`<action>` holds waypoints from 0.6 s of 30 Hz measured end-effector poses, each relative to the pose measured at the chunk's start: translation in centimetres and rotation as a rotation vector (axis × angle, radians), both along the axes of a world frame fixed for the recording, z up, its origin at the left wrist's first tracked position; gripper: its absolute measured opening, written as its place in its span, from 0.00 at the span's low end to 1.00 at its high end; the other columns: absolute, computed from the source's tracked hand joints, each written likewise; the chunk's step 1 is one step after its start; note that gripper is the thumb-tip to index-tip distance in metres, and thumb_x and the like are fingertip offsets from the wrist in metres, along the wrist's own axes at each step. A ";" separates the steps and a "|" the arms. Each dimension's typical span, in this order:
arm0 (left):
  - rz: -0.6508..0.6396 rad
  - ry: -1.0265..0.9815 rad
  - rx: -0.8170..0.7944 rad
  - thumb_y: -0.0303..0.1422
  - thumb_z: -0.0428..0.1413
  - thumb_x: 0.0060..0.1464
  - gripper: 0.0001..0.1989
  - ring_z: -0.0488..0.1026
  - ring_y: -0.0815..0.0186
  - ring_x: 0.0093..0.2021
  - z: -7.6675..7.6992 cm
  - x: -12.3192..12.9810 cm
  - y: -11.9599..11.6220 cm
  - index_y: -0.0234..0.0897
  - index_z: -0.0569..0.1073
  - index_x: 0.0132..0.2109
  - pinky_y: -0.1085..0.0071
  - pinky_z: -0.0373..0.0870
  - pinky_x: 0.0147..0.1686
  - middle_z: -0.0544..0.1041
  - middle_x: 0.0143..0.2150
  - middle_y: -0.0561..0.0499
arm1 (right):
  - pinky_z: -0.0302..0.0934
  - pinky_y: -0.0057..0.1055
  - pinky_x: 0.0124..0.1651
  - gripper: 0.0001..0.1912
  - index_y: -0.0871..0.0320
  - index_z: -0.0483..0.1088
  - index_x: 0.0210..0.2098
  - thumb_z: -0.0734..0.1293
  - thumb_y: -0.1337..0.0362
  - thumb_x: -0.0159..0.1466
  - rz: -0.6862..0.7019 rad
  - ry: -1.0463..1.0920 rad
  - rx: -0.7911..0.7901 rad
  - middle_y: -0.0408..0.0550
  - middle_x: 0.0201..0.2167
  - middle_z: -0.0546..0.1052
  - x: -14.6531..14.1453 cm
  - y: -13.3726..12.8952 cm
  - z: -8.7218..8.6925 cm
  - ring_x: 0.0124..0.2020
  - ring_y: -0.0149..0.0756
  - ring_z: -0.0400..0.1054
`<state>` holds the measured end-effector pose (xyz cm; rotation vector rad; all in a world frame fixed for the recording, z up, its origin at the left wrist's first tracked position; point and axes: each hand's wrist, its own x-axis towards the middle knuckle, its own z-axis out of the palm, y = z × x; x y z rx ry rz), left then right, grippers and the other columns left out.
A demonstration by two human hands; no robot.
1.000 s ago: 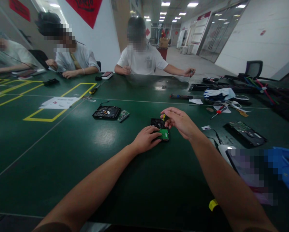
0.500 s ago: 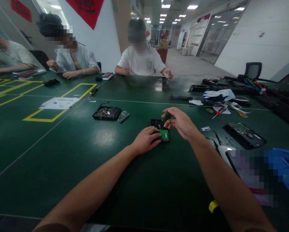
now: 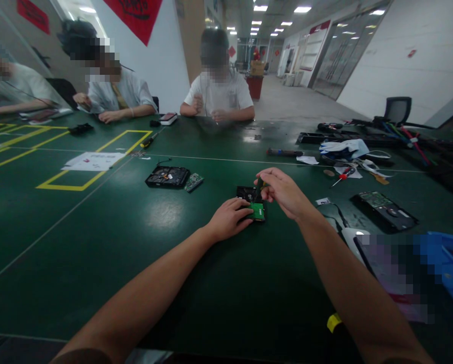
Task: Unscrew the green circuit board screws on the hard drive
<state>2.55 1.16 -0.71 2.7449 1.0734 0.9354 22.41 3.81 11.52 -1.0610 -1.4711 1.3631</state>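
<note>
A small black drive with a green circuit board (image 3: 258,212) lies on the dark green table (image 3: 166,283). My left hand (image 3: 230,218) rests on its left side, fingers laid over the board and holding it down. Above the drive's upper right, my right hand (image 3: 281,192) has its fingers closed round the dark handle of a screwdriver (image 3: 259,187), whose shaft points down at the drive; where the tip touches is too small to tell. An opened black drive (image 3: 168,176) and a loose circuit board (image 3: 193,182) lie to the left.
Another drive (image 3: 384,210), a blue tray (image 3: 452,263) and a red-tipped screwdriver (image 3: 343,176) are at the right. White gloves (image 3: 344,149) and cables lie behind. Papers (image 3: 93,161) and a yellow-handled screwdriver (image 3: 147,141) are far left. Several people sit across the table.
My right hand's fingers have shifted slightly around the screwdriver handle, which stands more upright. My left hand stays on the drive. The person opposite has drawn an outstretched hand back in.
</note>
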 end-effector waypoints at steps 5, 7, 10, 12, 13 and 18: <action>0.000 0.005 0.008 0.41 0.56 0.66 0.16 0.72 0.53 0.60 -0.2 0.0 0.1 0.40 0.77 0.56 0.50 0.69 0.63 0.75 0.58 0.42 | 0.51 0.25 0.21 0.09 0.54 0.69 0.40 0.68 0.56 0.66 -0.022 -0.038 0.007 0.45 0.35 0.76 0.0 0.1 -0.1 0.23 0.26 0.64; 0.001 0.004 0.010 0.41 0.56 0.66 0.17 0.72 0.53 0.60 -0.2 0.0 0.1 0.39 0.77 0.56 0.51 0.69 0.63 0.75 0.58 0.42 | 0.51 0.25 0.20 0.09 0.54 0.68 0.41 0.69 0.57 0.65 -0.021 -0.029 0.000 0.45 0.35 0.75 -0.1 0.0 -0.1 0.22 0.26 0.64; -0.001 -0.004 0.011 0.41 0.56 0.66 0.16 0.72 0.53 0.60 -0.2 0.0 0.1 0.40 0.77 0.56 0.51 0.69 0.62 0.75 0.58 0.42 | 0.56 0.27 0.22 0.10 0.54 0.67 0.40 0.69 0.57 0.65 -0.024 0.017 -0.032 0.46 0.36 0.76 -0.2 0.0 -0.1 0.23 0.28 0.68; -0.003 -0.008 0.009 0.41 0.57 0.66 0.16 0.72 0.53 0.60 -0.1 0.0 0.1 0.40 0.77 0.56 0.51 0.69 0.62 0.75 0.58 0.42 | 0.59 0.28 0.24 0.09 0.54 0.68 0.40 0.69 0.57 0.65 -0.020 0.037 -0.038 0.47 0.38 0.77 -0.2 0.0 -0.1 0.25 0.29 0.70; -0.004 -0.010 0.007 0.41 0.57 0.66 0.16 0.72 0.53 0.60 -0.1 0.0 0.1 0.41 0.77 0.56 0.50 0.69 0.62 0.75 0.58 0.42 | 0.60 0.28 0.25 0.08 0.55 0.69 0.40 0.68 0.58 0.65 -0.012 0.035 -0.032 0.48 0.40 0.77 -0.1 0.1 -0.1 0.26 0.29 0.70; -0.002 0.001 0.006 0.40 0.57 0.66 0.16 0.71 0.53 0.61 -0.2 0.0 0.1 0.40 0.77 0.56 0.51 0.69 0.63 0.75 0.58 0.42 | 0.54 0.27 0.22 0.09 0.55 0.75 0.42 0.65 0.59 0.68 0.027 -0.014 0.008 0.50 0.44 0.78 0.1 0.1 0.1 0.25 0.27 0.67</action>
